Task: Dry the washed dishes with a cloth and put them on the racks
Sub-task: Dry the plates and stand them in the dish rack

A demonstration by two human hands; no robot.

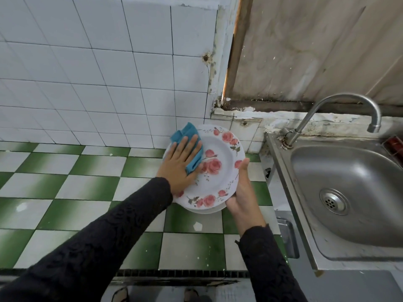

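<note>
Left hand [181, 164] lies flat at centre frame, fingers straight and together, pressing a blue cloth [187, 132] onto the upper left part of a floral plate [220, 149]; one folded corner of the cloth sticks out beyond the fingertips and past the plate's rim. Right hand [242, 192] supports the plate at its lower right edge, palm underneath and thumb upright against the rim; the fingers go beneath the plate and are hidden. Plate is white with pink rose prints, tilted toward the camera and held above the counter [87, 182], just left of the sink [349, 171]. A plain white rim [207, 211] shows directly under the plate's lower edge; whether it is a second dish cannot be determined. Both arms wear black lace sleeves [109, 236]. Counter surface is green-and-white chequered tile, filling the lower left of the frame. White wall tiles [87, 62] occupy the upper left. Steel sink sits at right with its drain [333, 201] visible and a curved faucet [327, 105] arching above the basin. A stained pale board [305, 51] covers the upper right.
</note>
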